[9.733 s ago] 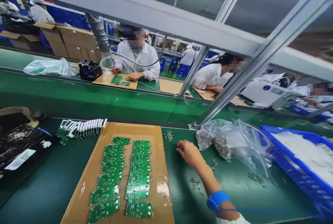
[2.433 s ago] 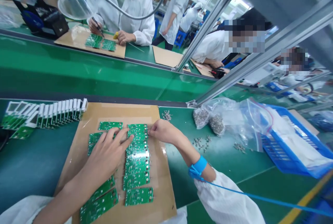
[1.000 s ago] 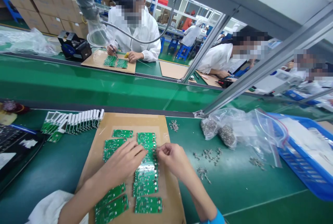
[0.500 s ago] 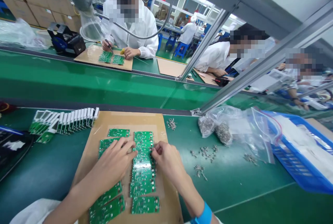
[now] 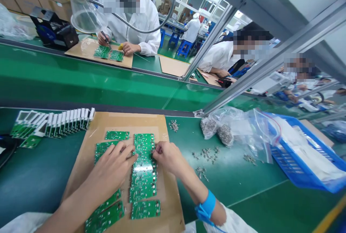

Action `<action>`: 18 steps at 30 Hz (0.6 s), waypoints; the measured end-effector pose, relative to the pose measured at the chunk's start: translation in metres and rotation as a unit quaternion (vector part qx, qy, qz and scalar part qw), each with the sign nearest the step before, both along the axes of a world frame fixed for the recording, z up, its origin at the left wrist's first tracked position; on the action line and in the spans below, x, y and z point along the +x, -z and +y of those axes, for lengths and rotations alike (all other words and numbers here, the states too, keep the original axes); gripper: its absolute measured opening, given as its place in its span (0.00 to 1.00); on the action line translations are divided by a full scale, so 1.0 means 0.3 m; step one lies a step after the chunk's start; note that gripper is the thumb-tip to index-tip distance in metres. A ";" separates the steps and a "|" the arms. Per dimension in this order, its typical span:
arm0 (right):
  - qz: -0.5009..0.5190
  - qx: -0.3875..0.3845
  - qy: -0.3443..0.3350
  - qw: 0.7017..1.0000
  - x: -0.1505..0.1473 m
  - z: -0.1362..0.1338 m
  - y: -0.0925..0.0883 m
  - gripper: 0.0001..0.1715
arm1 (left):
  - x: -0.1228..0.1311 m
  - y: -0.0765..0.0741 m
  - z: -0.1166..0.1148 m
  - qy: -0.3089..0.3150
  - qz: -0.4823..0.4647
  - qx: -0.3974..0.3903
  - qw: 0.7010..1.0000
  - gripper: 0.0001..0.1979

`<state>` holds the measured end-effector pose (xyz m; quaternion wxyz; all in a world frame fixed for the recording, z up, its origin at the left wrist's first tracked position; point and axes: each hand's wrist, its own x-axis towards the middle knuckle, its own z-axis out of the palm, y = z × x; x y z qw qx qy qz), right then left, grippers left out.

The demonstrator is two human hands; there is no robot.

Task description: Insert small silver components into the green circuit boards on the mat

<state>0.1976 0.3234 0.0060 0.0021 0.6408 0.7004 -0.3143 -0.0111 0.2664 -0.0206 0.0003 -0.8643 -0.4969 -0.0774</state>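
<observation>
Two columns of green circuit boards (image 5: 143,175) lie on a brown cardboard sheet (image 5: 119,121) in front of me. My left hand (image 5: 112,170) rests flat over the left column, fingers stretched toward the right column. My right hand (image 5: 166,157) is pinched at the right edge of a board in the right column; what it pinches is too small to make out. A blue wrist strap (image 5: 207,204) with a cord circles my right wrist.
Small metal parts (image 5: 207,153) lie scattered on the green mat, beside clear bags of parts (image 5: 224,132) and a blue bin (image 5: 302,161). A row of upright boards (image 5: 54,123) stands at left. Across the green conveyor (image 5: 81,81), people in white coats work.
Both hands stay over the boards, shifted slightly left and up in view as my head moved. Long before, my right hand was reaching among the loose parts on the mat.
</observation>
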 end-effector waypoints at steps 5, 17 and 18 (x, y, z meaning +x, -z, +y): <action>-0.009 -0.006 -0.014 1.000 0.005 0.010 -0.007 0.09 | -0.005 0.006 -0.005 0.003 0.006 0.017 1.000 0.22; -0.031 -0.003 -0.024 0.999 -0.006 -0.007 -0.001 0.08 | -0.009 -0.008 -0.007 0.014 0.006 -0.009 1.000 0.20; -0.026 -0.002 -0.027 0.999 -0.003 -0.006 -0.003 0.09 | -0.009 -0.006 -0.007 0.013 0.005 -0.007 1.000 0.21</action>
